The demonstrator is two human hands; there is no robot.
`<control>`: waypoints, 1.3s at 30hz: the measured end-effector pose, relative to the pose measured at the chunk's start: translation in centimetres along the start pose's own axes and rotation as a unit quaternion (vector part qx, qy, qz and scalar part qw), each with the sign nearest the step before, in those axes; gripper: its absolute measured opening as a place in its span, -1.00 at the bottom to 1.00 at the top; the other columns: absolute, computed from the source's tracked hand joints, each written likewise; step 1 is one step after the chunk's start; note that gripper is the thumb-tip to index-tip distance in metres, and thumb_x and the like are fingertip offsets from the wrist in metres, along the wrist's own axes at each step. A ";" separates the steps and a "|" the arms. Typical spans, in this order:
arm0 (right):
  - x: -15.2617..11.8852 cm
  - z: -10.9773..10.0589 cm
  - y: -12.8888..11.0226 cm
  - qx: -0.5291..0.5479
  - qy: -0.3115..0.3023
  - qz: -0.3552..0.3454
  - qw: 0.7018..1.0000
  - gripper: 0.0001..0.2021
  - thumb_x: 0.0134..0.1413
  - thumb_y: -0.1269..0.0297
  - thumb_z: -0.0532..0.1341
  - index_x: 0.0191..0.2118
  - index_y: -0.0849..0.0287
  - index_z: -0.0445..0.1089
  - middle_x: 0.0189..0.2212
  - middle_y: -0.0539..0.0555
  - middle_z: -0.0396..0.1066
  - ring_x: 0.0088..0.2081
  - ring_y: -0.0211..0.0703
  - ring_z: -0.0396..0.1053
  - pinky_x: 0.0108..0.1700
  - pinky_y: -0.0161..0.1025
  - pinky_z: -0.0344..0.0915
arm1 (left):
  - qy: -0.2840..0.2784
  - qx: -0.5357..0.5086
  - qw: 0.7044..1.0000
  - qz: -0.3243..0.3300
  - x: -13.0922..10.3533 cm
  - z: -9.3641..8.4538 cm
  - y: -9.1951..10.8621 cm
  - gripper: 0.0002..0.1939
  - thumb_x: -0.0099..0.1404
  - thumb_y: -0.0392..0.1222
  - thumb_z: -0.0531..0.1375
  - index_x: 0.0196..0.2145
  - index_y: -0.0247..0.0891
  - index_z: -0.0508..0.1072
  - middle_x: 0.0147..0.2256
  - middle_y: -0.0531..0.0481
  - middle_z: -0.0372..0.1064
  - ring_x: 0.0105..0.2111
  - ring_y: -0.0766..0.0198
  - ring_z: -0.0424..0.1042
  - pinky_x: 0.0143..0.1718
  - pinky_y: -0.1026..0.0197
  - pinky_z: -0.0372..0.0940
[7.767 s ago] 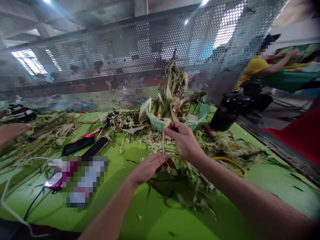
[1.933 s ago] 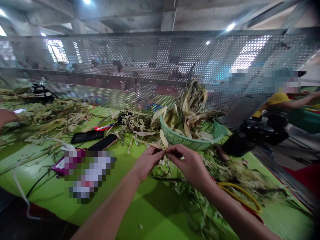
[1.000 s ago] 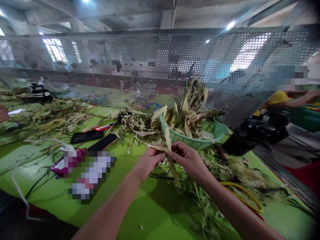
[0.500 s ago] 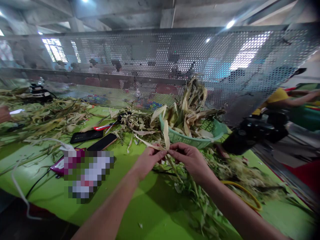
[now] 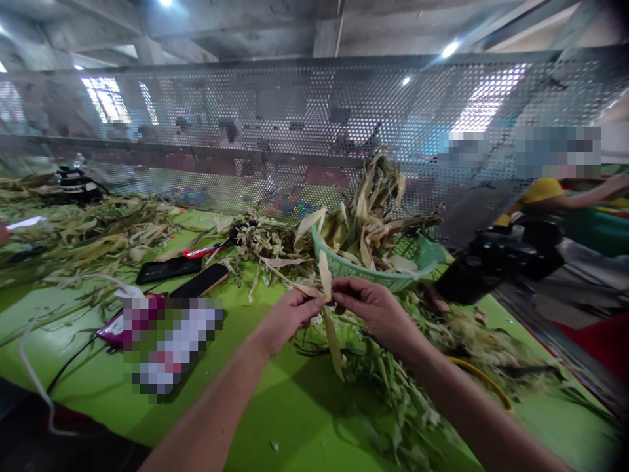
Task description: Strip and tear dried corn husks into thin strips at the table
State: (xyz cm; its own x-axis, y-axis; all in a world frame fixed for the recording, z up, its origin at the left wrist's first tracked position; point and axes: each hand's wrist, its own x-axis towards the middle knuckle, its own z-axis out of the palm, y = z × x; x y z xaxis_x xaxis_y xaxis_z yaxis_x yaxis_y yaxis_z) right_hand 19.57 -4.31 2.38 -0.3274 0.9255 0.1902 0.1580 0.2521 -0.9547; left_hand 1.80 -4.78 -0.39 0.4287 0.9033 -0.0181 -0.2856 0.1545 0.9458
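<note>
Above the green table (image 5: 255,367), my left hand (image 5: 293,314) pinches a pale dried husk strip (image 5: 333,341) between thumb and fingers. My right hand (image 5: 362,300) pinches the same husk close beside it, the fingertips of both hands nearly touching. One pale end stands up above the fingers and a longer end hangs below them. Another thin piece points left from my left fingertips. Just behind the hands stands a light green basket (image 5: 383,278) with dried husks (image 5: 368,223) heaped in it. Green stalks and leaves (image 5: 393,387) lie under my right forearm.
Two phones (image 5: 200,280), a red-handled cutter (image 5: 199,252), a purple packet (image 5: 115,328) and a white cable (image 5: 29,367) lie left. Husk piles (image 5: 113,229) cover the far left. A yellow ring (image 5: 484,380) lies right, near black equipment (image 5: 484,262). A person's yellow sleeve (image 5: 543,191) shows beyond.
The husk has turned in my fingers, and its hanging end now shows wider and longer below them. My hands have stayed almost in place. The hand at the far left has drawn back leftward.
</note>
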 end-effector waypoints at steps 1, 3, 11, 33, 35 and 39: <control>0.0 0.0 0.0 0.003 0.001 0.000 1.000 -0.77 0.03 0.21 0.26 -0.17 0.13 0.50 -0.31 0.04 0.50 -0.35 -0.20 0.35 -0.30 -0.27 0.31 | -0.006 -0.008 1.000 0.001 0.0 0.0 0.0 -0.58 0.05 0.06 0.31 -0.25 -0.32 0.49 -0.46 0.07 0.23 -0.55 0.48 -0.04 -0.53 0.30 -0.17; 0.0 0.0 -0.1 0.007 0.004 -0.001 1.000 -0.77 0.02 0.21 0.27 -0.18 0.13 0.51 -0.34 0.03 0.49 -0.35 -0.20 0.35 -0.31 -0.27 0.30 | -0.018 -0.020 1.000 0.004 0.0 0.0 0.1 -0.62 0.06 0.04 0.31 -0.29 -0.33 0.49 -0.49 0.08 0.21 -0.57 0.49 -0.06 -0.54 0.30 -0.19; -0.4 -0.2 -0.1 0.015 0.015 0.049 0.999 -0.74 0.00 0.13 0.28 -0.22 0.16 0.50 -0.44 -0.01 0.43 -0.56 -0.35 0.17 -0.49 -0.34 0.15 | -0.015 0.039 0.998 0.041 0.1 0.2 0.1 -0.68 0.11 0.00 0.29 -0.24 -0.27 0.52 -0.33 0.00 0.40 -0.36 0.34 0.27 -0.33 0.30 0.12; -0.5 1.1 0.6 0.034 0.108 0.049 0.992 -0.77 -0.04 0.12 0.29 -0.40 0.19 0.35 -0.59 -0.09 0.24 -0.57 -0.34 0.07 -0.52 -0.35 -0.02 | -0.013 0.119 0.988 0.101 0.2 -0.1 -1.0 -0.72 0.18 -0.01 0.22 -0.26 -0.26 0.50 -0.29 -0.04 0.38 -0.24 0.22 0.29 -0.15 0.19 0.18; -0.5 0.8 0.2 0.000 0.119 0.021 0.993 -0.76 0.00 0.10 0.27 -0.34 0.18 0.38 -0.49 -0.03 0.34 -0.46 -0.27 0.22 -0.43 -0.34 0.11 | 0.009 0.083 0.993 0.087 0.2 -0.1 -1.0 -0.68 0.18 0.01 0.22 -0.20 -0.25 0.48 -0.32 -0.02 0.37 -0.30 0.26 0.28 -0.24 0.23 0.17; -0.5 0.5 -0.2 -0.101 0.090 0.001 0.991 -0.76 0.07 0.09 0.22 -0.25 0.15 0.41 -0.35 0.03 0.44 -0.30 -0.16 0.33 -0.26 -0.29 0.22 | 0.038 0.024 0.996 0.071 0.1 0.0 -0.6 -0.65 0.15 0.00 0.25 -0.19 -0.29 0.46 -0.41 0.01 0.29 -0.39 0.32 0.22 -0.35 0.29 0.11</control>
State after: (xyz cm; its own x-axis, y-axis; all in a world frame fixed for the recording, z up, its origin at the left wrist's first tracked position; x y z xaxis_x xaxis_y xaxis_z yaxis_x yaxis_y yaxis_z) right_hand 19.22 -4.98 2.38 -0.1589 0.9567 0.2440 0.3478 0.2856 -0.8930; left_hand 1.97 -4.77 -0.95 0.3196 0.9429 0.0935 -0.2956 0.0054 0.9553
